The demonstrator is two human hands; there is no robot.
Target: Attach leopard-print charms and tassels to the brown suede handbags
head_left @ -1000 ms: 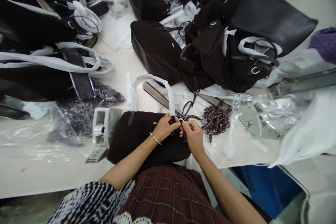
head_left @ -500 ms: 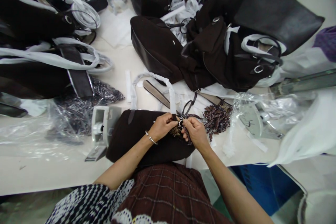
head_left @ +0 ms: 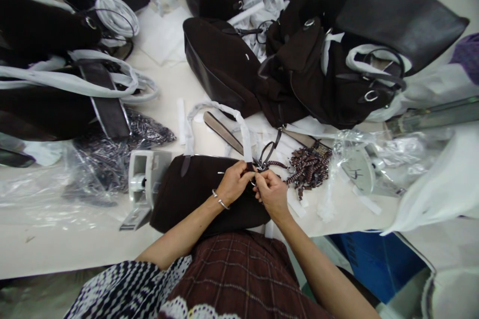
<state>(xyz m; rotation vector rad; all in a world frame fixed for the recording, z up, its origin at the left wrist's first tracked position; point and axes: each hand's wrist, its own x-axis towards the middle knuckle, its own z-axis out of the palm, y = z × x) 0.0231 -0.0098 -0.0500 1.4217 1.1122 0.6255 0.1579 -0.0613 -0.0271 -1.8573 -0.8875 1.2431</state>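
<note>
A dark brown handbag lies on the table in front of me, its paper-wrapped handle standing up in a loop. At the bag's upper right edge, my left hand is closed in a pinch at a small metal ring. My right hand pinches the same ring from the other side, its fingertips touching the left ones. Fingers partly cover the ring. A braided brown strap runs from near the hands toward a pile of braided straps on the right. A thin dark leather loop lies just beyond.
More dark bags are heaped at the back, and others stack up at left. A grey tape dispenser stands against the handbag's left side. Clear plastic bags lie at left; a grey device under plastic sits at right.
My right hand has shifted slightly left and closer to my left hand at the ring. More of the braided strap shows beyond my fingers.
</note>
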